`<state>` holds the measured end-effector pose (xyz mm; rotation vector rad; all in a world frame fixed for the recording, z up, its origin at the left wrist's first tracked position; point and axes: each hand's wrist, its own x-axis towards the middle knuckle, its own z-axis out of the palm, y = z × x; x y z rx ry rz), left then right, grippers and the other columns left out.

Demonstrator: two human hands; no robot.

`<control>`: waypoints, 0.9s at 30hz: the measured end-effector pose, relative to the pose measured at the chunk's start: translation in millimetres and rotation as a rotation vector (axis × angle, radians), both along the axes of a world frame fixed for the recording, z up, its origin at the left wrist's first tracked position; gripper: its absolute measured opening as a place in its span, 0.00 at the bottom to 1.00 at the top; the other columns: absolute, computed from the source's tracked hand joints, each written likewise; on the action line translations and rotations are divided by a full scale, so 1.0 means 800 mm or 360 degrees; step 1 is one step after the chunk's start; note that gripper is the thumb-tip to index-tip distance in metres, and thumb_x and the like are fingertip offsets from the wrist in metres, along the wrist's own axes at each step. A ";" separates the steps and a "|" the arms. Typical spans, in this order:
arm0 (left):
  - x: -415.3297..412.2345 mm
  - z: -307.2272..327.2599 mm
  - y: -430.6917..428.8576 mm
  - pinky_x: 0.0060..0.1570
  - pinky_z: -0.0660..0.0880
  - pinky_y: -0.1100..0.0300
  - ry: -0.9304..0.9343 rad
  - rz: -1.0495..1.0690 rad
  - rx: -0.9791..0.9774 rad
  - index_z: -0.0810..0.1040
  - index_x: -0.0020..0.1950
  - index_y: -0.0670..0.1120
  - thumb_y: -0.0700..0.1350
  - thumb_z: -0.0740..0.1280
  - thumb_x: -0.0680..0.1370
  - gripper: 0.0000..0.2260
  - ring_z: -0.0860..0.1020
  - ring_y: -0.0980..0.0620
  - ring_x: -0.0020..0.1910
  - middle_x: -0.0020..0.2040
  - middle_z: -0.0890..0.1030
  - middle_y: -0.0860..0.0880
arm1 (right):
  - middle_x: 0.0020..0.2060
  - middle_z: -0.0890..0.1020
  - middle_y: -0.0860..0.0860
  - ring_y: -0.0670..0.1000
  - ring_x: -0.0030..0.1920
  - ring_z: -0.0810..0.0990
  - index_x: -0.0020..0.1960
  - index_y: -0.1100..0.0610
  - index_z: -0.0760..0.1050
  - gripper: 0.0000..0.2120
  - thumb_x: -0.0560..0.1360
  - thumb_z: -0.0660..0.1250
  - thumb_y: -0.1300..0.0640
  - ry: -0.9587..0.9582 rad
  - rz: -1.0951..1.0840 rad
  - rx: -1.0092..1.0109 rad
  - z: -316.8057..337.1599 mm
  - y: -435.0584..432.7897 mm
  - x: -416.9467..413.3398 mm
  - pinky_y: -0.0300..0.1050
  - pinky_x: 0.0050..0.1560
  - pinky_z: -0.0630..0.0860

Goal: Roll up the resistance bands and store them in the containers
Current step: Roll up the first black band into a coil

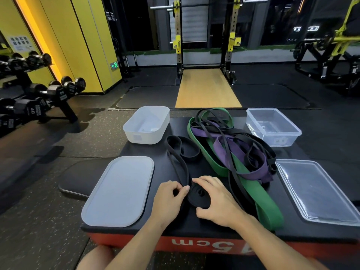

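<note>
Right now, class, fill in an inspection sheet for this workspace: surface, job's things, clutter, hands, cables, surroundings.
Surface: black-topped box, red side.
Job's things: black band, part wound into a roll; tangled pile of green, purple and black bands; white tub and clear tub, no bands inside; white lid and clear lid lying flat.
Clutter: nothing seen.
Hands: left hand pinches the black band; right hand grips the roll.
Cables: nothing seen.
Surroundings: dumbbells on the left, squat rack beyond.
</note>
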<state>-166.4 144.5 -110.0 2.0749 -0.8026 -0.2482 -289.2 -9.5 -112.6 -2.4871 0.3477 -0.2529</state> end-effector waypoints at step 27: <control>0.007 -0.019 -0.005 0.37 0.73 0.57 0.0035 0.0005 -0.0035 0.75 0.36 0.48 0.53 0.70 0.81 0.16 0.75 0.56 0.33 0.33 0.78 0.52 | 0.73 0.65 0.41 0.44 0.74 0.64 0.80 0.41 0.56 0.46 0.66 0.73 0.47 0.0090 -0.0095 0.0200 0.007 0.014 -0.006 0.47 0.73 0.67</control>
